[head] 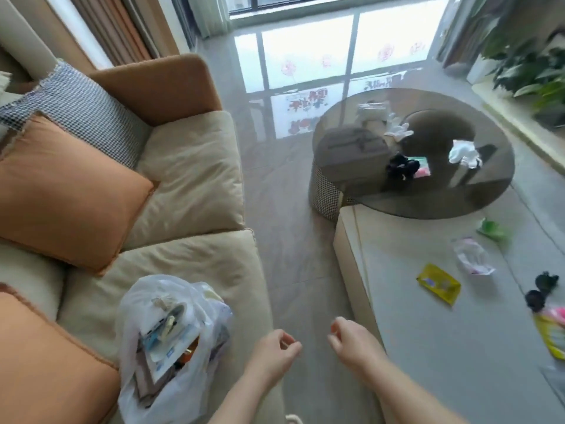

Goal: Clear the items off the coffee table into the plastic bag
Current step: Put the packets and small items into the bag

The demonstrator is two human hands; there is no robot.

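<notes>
Glossy grey floor tiles run between a beige sofa point(189, 255) and the low worktop point(428, 347) on the right. On the sofa seat stands the white plastic bag point(171, 347), mouth open and already stuffed with papers and packets. Just right of it, both hands hang over the floor with nothing in them: the left hand point(272, 351) and the right hand point(354, 341), each grip loosely curled and slack. Well apart from the bag, the pale worktop carries a yellow packet point(438, 283), a crumpled clear wrapper point(472, 260), a green scrap point(490, 229) and, by the right edge, dark round things (too blurred to name) point(541, 290) beside a pink and yellow packet point(552, 328). Beyond, a round smoked-glass table point(382, 197) holds white crumpled tissues point(464, 154) and a black clump point(400, 168). Orange cushions point(67, 191) lean on the sofa back.
</notes>
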